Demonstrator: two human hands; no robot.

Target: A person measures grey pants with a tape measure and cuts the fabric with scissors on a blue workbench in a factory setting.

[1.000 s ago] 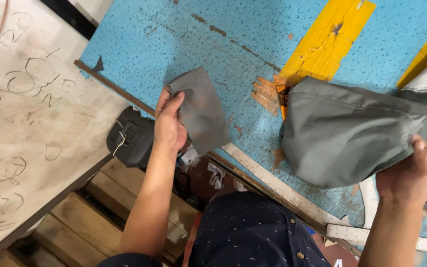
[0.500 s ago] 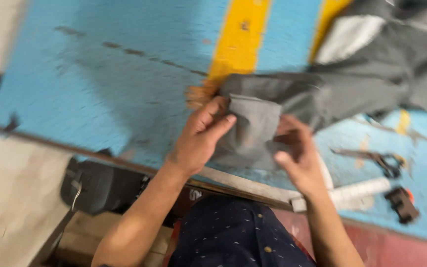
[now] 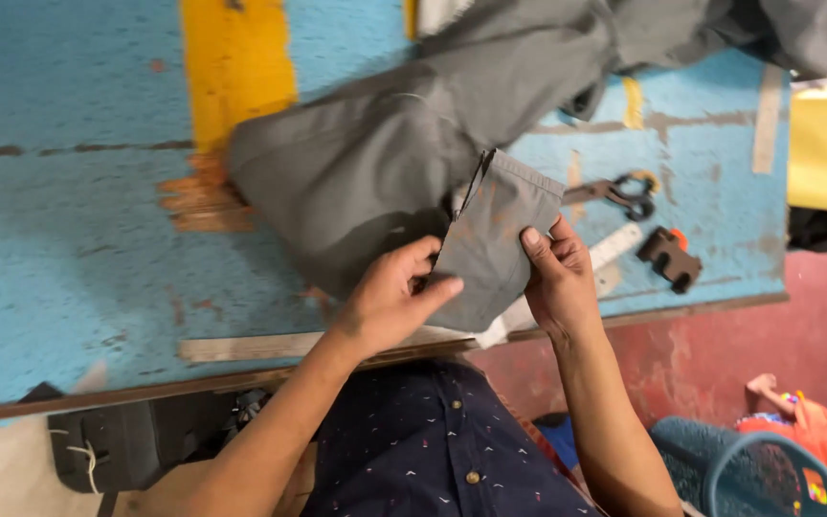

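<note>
Pinching a small grey fabric piece (image 3: 493, 239) from both sides: left hand (image 3: 390, 302) clamped on its 8 o'clock edge with thumb over the cloth and fingers hidden beneath, right hand (image 3: 552, 273) pressed on the 4 o'clock edge, thumb on top. Lying partly over a larger grey garment (image 3: 404, 144) at 11 o'clock, cut off by the top border. Partly covered by the piece, a white ruler (image 3: 614, 254) at 3 o'clock; scissors (image 3: 624, 191) and a dark clip-like tool (image 3: 672, 258), hard to identify, beyond. Cut off at 5 o'clock, a blue basket (image 3: 720, 460); contents unclear. Compared with half a second ago, sharper now, the piece opened flatter and raised off the blue-painted table (image 3: 69, 220).
</note>
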